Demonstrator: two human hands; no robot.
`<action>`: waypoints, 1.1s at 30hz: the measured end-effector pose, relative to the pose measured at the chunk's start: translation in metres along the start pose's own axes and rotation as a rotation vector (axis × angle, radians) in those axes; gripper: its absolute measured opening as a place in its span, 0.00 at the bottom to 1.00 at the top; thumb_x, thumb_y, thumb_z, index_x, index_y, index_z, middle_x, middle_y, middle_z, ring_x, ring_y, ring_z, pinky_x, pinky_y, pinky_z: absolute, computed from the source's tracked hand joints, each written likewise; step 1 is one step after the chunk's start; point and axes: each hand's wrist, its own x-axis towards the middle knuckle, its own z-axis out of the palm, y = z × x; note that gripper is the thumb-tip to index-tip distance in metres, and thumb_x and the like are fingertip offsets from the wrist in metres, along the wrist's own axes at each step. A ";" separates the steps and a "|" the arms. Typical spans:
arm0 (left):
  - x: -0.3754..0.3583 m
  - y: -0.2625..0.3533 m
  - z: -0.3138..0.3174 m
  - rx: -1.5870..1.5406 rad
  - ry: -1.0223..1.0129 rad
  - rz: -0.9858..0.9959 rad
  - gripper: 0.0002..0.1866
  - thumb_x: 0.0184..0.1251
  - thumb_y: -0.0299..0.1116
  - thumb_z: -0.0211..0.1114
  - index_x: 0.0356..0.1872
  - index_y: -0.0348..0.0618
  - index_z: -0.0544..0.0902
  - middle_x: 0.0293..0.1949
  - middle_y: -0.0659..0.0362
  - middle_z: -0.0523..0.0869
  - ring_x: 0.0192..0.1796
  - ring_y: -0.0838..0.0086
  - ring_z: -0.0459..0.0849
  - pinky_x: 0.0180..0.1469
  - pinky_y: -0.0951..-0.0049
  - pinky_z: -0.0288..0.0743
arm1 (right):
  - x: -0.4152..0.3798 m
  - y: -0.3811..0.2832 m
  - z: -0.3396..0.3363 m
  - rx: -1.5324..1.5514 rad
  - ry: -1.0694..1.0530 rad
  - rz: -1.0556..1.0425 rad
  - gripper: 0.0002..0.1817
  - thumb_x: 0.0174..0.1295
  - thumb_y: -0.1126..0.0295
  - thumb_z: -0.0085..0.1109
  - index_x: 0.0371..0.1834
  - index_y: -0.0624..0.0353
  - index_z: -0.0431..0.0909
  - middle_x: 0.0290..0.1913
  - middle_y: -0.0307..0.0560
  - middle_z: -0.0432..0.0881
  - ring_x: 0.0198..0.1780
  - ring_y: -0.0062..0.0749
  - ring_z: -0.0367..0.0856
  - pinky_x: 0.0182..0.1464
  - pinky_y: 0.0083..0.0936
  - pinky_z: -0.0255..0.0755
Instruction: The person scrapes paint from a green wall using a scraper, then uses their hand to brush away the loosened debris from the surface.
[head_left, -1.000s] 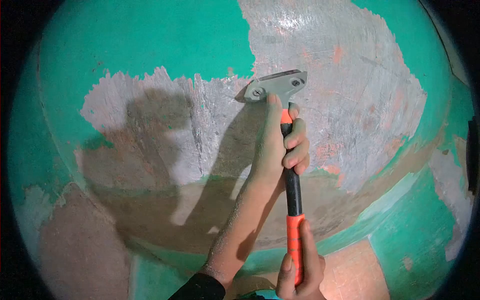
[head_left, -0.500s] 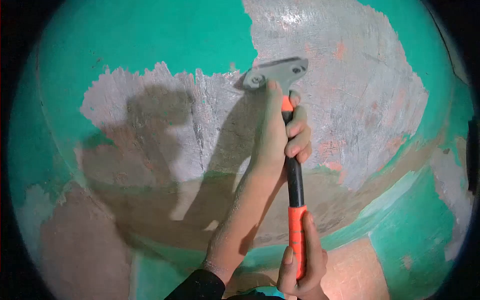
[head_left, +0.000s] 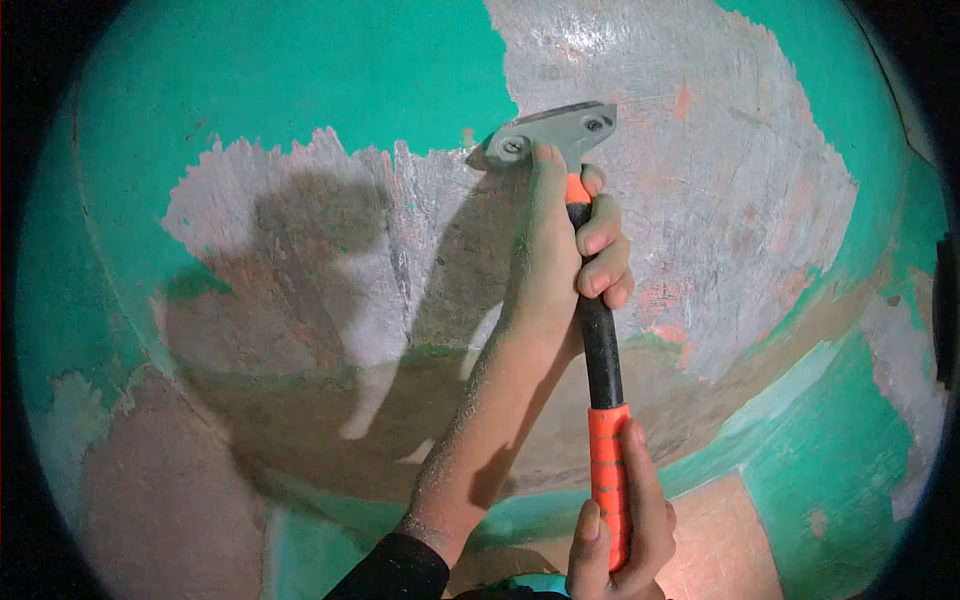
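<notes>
A long-handled scraper (head_left: 603, 350) with a grey metal head, black shaft and orange grip stands roughly upright in front of me. My left hand (head_left: 560, 235) is closed around the shaft just below the head, its thumb pressed against the metal. Lower down, my right hand (head_left: 635, 540) holds the orange grip between thumb and fingers. The scraper's head lies against the wall (head_left: 740, 190), near the ragged edge between green paint (head_left: 330, 70) and a bare grey patch. Pale dust speckles my left forearm.
The curved wall has a brownish lower band (head_left: 540, 430) under the bare patch. Further stripped areas show at lower left and far right. Green paint surrounds them. A shadow of my head and arms falls on the left part.
The scraper's lower end has swung slightly right, along with my right hand. The head has shifted only a little upward, and both hands keep their hold.
</notes>
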 end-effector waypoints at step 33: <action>0.000 -0.001 -0.003 0.069 0.003 -0.009 0.26 0.71 0.64 0.38 0.36 0.50 0.66 0.15 0.71 0.59 0.12 0.84 0.58 0.16 0.78 0.59 | 0.003 0.014 0.002 0.174 -0.026 -0.040 0.30 0.62 0.72 0.45 0.66 0.81 0.57 0.53 0.71 0.76 0.27 0.24 0.74 0.33 0.20 0.70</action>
